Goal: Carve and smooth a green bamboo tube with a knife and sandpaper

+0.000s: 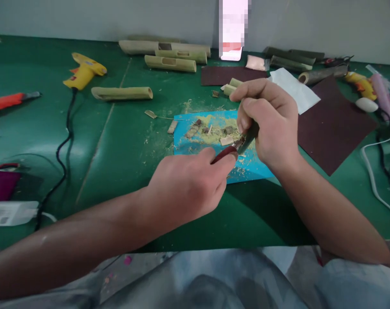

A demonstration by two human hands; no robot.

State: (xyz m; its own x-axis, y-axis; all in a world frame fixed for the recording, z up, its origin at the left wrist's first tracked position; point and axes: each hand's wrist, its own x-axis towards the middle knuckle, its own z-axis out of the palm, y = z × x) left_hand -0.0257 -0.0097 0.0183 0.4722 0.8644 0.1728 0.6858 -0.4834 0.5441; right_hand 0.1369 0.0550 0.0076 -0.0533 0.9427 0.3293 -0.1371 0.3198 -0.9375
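Observation:
My left hand (195, 182) is closed around a red-handled tool (225, 153). Its short metal tip points up and right; fingers hide most of it, so its exact kind does not show. The tip meets a dark green piece of bamboo (249, 138), which hangs beneath my right hand (272, 118), pinched by its curled fingers. Both hands are over a blue sheet (198, 148) strewn with pale shavings (214, 135) and small bamboo chips (227, 140).
Cut bamboo tubes (122, 93) lie at the back. A yellow glue gun (85, 71) with a black cord is on the left. Brown sandpaper sheets (333, 128), a white paper (296, 92) and a lit phone (231, 53) are behind and right. A small scoop (150, 114) lies beside the blue sheet.

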